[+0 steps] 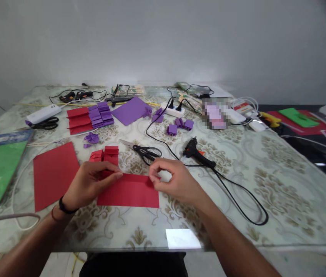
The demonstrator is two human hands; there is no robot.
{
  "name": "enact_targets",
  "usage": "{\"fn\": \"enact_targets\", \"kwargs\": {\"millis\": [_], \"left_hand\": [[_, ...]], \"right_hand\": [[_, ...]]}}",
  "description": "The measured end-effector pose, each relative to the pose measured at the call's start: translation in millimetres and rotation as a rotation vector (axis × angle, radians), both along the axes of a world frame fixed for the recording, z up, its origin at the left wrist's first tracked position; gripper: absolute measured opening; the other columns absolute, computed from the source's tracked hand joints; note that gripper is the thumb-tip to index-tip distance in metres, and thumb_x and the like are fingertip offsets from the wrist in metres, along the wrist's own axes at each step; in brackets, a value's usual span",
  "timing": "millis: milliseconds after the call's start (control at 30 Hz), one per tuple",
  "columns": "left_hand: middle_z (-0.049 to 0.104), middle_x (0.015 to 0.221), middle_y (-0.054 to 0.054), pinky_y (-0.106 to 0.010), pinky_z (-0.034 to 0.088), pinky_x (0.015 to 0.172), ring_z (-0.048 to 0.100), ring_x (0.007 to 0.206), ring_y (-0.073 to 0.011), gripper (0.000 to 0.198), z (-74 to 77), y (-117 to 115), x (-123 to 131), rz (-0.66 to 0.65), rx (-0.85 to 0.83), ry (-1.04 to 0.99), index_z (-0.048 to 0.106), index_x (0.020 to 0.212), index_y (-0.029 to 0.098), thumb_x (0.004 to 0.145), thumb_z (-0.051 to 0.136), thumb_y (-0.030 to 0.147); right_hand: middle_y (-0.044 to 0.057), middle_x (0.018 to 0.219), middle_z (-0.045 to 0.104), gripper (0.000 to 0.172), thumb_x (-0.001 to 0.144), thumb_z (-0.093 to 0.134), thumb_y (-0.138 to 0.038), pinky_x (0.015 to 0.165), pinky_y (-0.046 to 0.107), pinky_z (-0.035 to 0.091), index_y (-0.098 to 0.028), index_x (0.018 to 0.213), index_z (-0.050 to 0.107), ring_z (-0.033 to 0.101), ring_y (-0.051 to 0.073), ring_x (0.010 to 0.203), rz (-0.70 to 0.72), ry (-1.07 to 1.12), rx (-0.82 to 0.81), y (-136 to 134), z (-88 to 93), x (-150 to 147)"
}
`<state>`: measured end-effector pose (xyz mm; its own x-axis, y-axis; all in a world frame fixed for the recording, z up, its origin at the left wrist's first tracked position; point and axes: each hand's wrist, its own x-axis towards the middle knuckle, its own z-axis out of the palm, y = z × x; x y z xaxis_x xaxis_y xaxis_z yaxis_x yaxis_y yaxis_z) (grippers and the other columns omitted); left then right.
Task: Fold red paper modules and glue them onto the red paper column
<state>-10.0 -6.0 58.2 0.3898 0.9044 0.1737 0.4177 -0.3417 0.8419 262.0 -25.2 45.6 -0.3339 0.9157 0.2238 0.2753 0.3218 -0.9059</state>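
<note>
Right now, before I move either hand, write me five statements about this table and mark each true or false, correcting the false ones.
1. The left hand and right hand are both at the red sheet between them. True.
2. The glue gun is in the right hand. False: the glue gun lies on the table, held by neither hand.
3. The dark wristband is on the right wrist. False: it is on the left wrist.
4. The flat purple sheet lies farther away than the scissors just beyond the hands. True.
5. The white power strip has nothing plugged in. False: black plugs stand in it.
</note>
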Motion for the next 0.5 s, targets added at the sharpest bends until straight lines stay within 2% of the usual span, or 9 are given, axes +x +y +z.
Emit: {"fn": "enact_targets", "kwargs": {"millis": [167, 300, 433, 500], "left_hand": [[0.083, 0.082, -0.003, -0.019, 0.054, 0.063, 0.074, 0.073, -0.0153, 0.01, 0.2, 5.7, -7.6, 0.084, -0.005, -0.101, 0.084, 0.085, 0.02, 0.089, 0.08, 0.028], [0.083, 0.08, -0.003, -0.018, 0.053, 0.061, 0.073, 0.071, -0.0141, 0.011, -2.4, 4.5, -3.6, 0.101, 0.003, -0.125, 0.083, 0.084, 0.019, 0.09, 0.079, 0.028], [0.082, 0.08, -0.003, -0.018, 0.052, 0.059, 0.072, 0.067, -0.014, 0.013, -5.1, 0.9, 4.8, 0.039, 0.017, -0.059, 0.083, 0.087, 0.019, 0.092, 0.076, 0.029], [0.082, 0.081, -0.003, -0.019, 0.054, 0.061, 0.073, 0.068, -0.0142, 0.012, -6.1, -1.7, 9.5, -0.004, 0.026, -0.031, 0.082, 0.088, 0.019, 0.093, 0.075, 0.027]], "right_hand": [[-0.002, 0.075, 0.065, 0.011, 0.082, 0.065, -0.01, 0.07, 0.027, 0.046, -0.021, 0.078, 0.065, 0.059, 0.015, 0.072, -0.082, 0.014, 0.013, 5.5, -1.6, 17.8], [0.0, 0.082, 0.068, 0.007, 0.085, 0.066, -0.014, 0.075, 0.028, 0.05, -0.021, 0.085, 0.067, 0.063, 0.016, 0.077, -0.138, 0.07, 0.028, 7.2, -6.5, 17.6], [0.003, 0.092, 0.075, 0.014, 0.088, 0.071, -0.021, 0.081, 0.031, 0.054, -0.02, 0.101, 0.072, 0.069, 0.019, 0.085, -0.11, 0.067, 0.006, 3.9, -8.5, 3.1], [0.002, 0.089, 0.076, 0.009, 0.089, 0.072, -0.02, 0.078, 0.03, 0.054, -0.02, 0.098, 0.074, 0.069, 0.018, 0.082, -0.068, 0.024, -0.008, 1.2, -8.8, -5.5]]}}
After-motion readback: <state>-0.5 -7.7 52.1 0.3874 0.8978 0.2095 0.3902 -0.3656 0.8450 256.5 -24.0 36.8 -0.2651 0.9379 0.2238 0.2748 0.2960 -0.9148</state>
